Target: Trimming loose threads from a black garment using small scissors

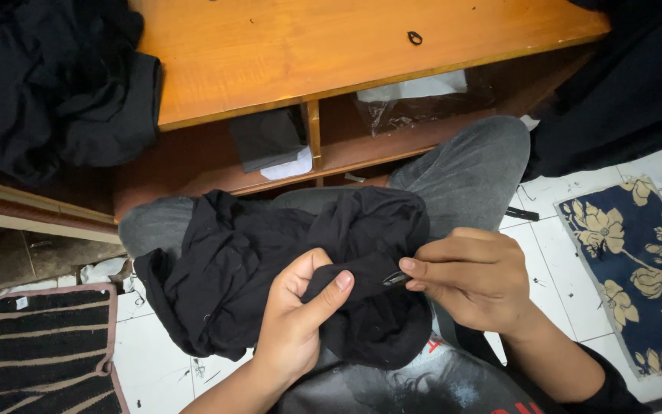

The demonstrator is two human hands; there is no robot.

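Observation:
A crumpled black garment [247, 261] lies across my lap, over grey trousers [469, 165]. My left hand [300, 310] grips a bunched fold of this cloth, thumb pressed on top. My right hand [473, 276] pinches a small dark metallic object [394, 279] against the cloth, right beside the left thumb; what the object is cannot be made out. Both hands touch the garment near its front edge.
A wooden table [308, 46] stands ahead with a pile of black cloth [55, 84] at its left and a small black ring [414, 37] on top. A shelf below holds dark and white items [277, 146]. A striped mat [47, 353] lies left, a floral mat [637, 268] right.

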